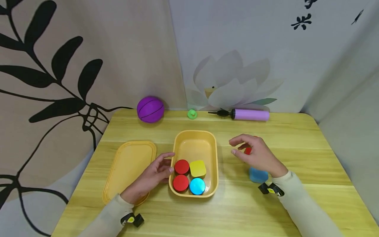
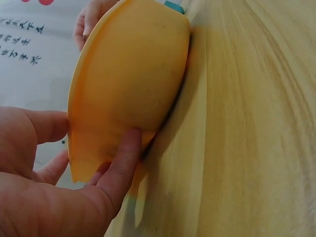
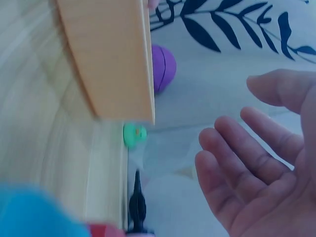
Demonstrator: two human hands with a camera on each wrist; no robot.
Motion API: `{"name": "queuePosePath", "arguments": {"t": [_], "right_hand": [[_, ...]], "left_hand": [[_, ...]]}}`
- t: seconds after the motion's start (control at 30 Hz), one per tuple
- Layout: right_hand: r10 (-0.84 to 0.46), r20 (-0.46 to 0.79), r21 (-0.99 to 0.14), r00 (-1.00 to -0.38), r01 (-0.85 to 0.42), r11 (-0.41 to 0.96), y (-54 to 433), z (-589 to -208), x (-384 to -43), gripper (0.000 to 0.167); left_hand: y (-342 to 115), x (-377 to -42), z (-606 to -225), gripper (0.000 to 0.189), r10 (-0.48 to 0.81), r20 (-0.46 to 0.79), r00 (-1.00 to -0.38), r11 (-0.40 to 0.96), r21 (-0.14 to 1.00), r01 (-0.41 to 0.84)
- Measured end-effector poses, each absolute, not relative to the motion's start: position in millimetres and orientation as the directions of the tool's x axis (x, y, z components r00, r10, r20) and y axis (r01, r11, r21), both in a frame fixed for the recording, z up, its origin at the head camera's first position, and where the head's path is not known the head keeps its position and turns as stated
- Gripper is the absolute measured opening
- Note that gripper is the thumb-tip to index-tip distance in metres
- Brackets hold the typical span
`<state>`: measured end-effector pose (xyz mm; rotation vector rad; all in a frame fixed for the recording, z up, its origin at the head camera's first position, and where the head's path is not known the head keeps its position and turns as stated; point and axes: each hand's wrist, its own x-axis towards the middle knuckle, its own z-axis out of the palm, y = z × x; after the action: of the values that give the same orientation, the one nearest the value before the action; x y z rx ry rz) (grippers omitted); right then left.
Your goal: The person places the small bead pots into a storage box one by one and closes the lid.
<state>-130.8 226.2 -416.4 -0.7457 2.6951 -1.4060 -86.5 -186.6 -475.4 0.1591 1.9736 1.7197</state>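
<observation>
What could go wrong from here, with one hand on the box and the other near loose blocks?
First, the right hand partly hides the red block in the head view, so it might knock that or the nearby blue block. Second, the left hand touches the box; a push could slide it. Third, the ball looks round enough to roll if nudged.

I see a yellow box standing upright and uncovered on the table, the left hand touching its side; in its near half sit two red discs, a yellow rounded-square block and a blue disc; well apart, by the right hand, are a blue block and something red, mostly hidden.
</observation>
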Motion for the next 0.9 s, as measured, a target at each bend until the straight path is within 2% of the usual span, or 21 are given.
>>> {"name": "queuePosePath", "arguments": {"t": [0.2, 0.5, 0.9], "right_hand": [[-0.326, 0.171, -0.772, -0.930, -0.333, 0.542, 257.5, -423.2, -120.3, 0.023], [-0.266, 0.201, -0.744, -0.943, -0.324, 0.585, 288.5, -445.9, -105.3, 0.023], [-0.222, 0.166, -0.780, -0.961, -0.266, 0.567, 310.6, -464.7, -77.8, 0.028]], "left_hand": [[-185.3, -86.9, -478.7, 0.059, 0.410, -0.294, -0.864, 0.187, 0.954, -0.235], [-186.9, -87.8, -480.0, 0.059, 0.408, -0.301, -0.862, 0.177, 0.952, -0.249], [-188.5, -87.7, -478.6, 0.062, 0.413, -0.315, -0.855, 0.182, 0.948, -0.261]]}}
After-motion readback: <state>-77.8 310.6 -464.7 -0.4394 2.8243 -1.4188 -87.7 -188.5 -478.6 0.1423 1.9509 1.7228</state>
